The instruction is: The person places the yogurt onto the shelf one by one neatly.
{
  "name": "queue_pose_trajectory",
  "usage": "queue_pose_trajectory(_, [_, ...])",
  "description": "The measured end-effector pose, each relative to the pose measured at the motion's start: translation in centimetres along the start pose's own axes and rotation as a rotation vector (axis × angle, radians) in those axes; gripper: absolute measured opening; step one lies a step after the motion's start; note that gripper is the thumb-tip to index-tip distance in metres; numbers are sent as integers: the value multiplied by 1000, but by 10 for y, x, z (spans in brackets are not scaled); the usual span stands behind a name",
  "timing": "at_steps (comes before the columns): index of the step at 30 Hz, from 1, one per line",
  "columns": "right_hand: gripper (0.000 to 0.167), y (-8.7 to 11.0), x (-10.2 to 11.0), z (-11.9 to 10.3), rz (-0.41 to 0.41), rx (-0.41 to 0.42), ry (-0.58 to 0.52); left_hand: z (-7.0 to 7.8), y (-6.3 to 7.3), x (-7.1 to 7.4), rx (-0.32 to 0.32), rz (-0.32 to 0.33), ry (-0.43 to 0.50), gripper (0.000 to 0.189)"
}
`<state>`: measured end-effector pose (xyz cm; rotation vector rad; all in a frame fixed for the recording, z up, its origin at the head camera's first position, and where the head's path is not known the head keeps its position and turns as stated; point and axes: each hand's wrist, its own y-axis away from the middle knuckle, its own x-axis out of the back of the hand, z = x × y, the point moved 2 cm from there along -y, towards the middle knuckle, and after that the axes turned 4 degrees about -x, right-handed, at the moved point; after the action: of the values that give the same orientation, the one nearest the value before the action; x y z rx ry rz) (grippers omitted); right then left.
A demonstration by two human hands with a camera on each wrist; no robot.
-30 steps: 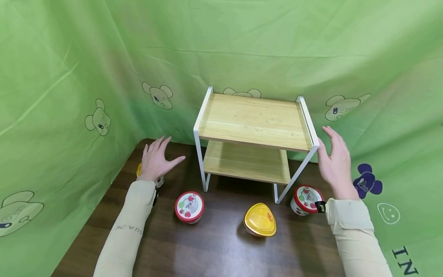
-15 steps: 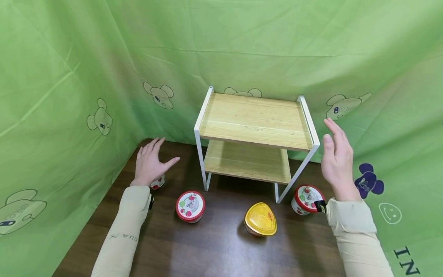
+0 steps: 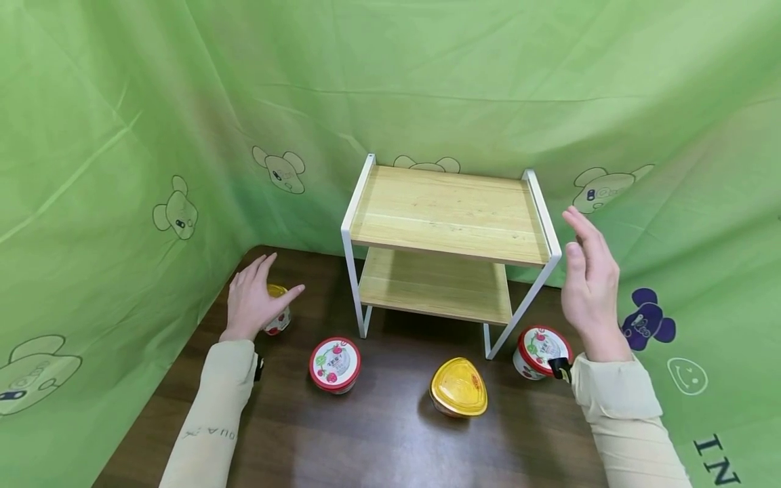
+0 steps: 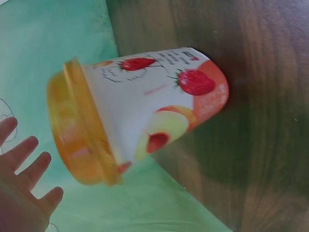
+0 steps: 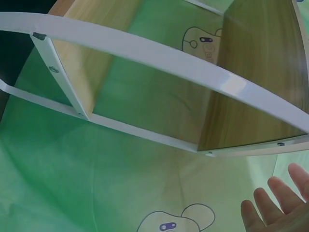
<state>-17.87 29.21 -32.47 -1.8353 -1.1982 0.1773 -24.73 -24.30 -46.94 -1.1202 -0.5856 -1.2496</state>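
Note:
My left hand hovers with spread fingers over the left side of the table, overlapping a fruit-printed cup with a yellow lid. In the left wrist view this cup shows strawberries and a cut fruit on its side, with the fingers apart from its lid. To the right of a two-tier wooden shelf with a white frame, my right hand is raised, fingers extended, holding nothing. The right wrist view shows its fingertips close to the shelf's upper board.
A red-lidded tub sits front left of the shelf. A yellow-lidded, rounded-triangular tub stands in front of it. Another red-lidded tub is by the right leg. Green printed cloth hangs behind and beside the dark wooden table.
My left hand has drifted left and nearer to me, uncovering more of the yellow-lidded cup. My right hand has come away from the shelf's right front corner and risen slightly. The shelf stays put.

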Motion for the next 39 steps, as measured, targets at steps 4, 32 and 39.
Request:
queue_pose_trajectory(4, [47,-1,-2,-25,16,34,-17,-6,8,-1,36,-9,12,101])
queue_pose_trajectory(32, [30,2,-15,-44,88,150,-80,-38,34,-11,123,-33,94,100])
queue_pose_trajectory(39, [30,2,-16,-41,106,157,-90,-37,36,-12,172,-59,155,109])
